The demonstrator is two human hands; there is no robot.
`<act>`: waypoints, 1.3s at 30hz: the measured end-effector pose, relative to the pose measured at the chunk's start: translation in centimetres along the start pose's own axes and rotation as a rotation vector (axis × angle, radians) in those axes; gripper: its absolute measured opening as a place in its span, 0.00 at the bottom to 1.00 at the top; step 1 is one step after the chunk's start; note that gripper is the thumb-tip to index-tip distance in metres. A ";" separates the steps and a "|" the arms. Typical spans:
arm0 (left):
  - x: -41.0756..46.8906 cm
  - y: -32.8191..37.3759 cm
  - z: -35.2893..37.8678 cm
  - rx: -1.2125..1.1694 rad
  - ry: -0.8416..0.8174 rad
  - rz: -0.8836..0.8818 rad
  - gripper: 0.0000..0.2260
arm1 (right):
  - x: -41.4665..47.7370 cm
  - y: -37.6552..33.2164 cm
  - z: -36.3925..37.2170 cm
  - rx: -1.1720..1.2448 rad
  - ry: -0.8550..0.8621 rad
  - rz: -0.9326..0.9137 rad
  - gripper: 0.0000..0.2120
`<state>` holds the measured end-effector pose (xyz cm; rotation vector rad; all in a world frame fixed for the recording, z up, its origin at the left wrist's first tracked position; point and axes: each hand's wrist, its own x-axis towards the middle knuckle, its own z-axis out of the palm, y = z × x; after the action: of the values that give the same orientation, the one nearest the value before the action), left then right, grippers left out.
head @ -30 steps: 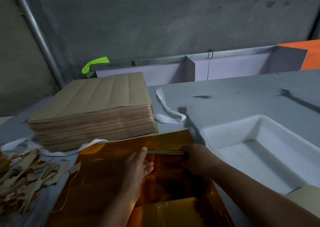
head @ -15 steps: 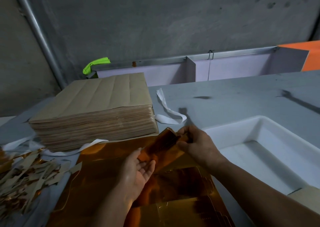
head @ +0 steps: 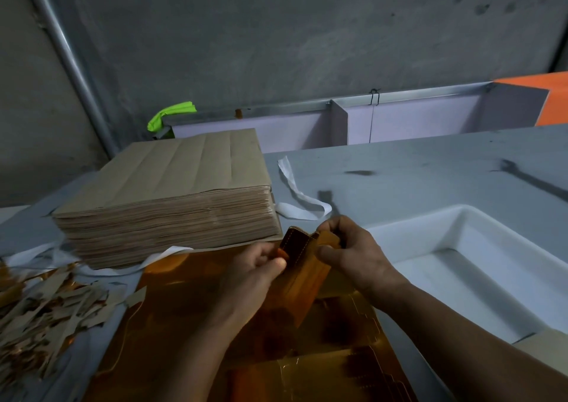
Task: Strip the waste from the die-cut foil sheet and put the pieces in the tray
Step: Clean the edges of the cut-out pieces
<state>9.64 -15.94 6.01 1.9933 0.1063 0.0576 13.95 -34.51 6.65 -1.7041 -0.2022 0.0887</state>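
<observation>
Stripping step: left hand (head: pixel 255 268), right hand (head: pixel 353 255) pinched foil piece (head: pixel 302 257), seemingly free of sheet (head: pixel 344 315); next, lift into tray (head: pixel 408 226).

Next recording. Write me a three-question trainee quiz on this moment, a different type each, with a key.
1. True or false: the left hand and the right hand both grip the foil piece.
2. The tray sits: A) left of the hands, B) right of the hands, C) under them.
3. Fill in: the scrap pile lies to the ____ of the foil sheet.
Key: 1 true; 2 B; 3 left.
</observation>
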 end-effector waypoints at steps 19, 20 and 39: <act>0.2 -0.9 2.2 -0.246 0.116 -0.111 0.14 | -0.3 -0.3 0.1 -0.429 0.113 -0.040 0.13; 0.2 -1.1 2.3 -0.239 0.116 -0.118 0.15 | -0.3 -0.2 0.1 -0.472 0.108 -0.050 0.12; 0.1 0.2 1.3 -0.371 -0.037 -0.149 0.14 | -0.2 -0.3 0.0 -0.026 -0.085 0.160 0.09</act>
<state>9.87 -17.14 5.66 1.6105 0.2047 -0.0531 13.76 -34.51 6.91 -1.7417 -0.1301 0.2792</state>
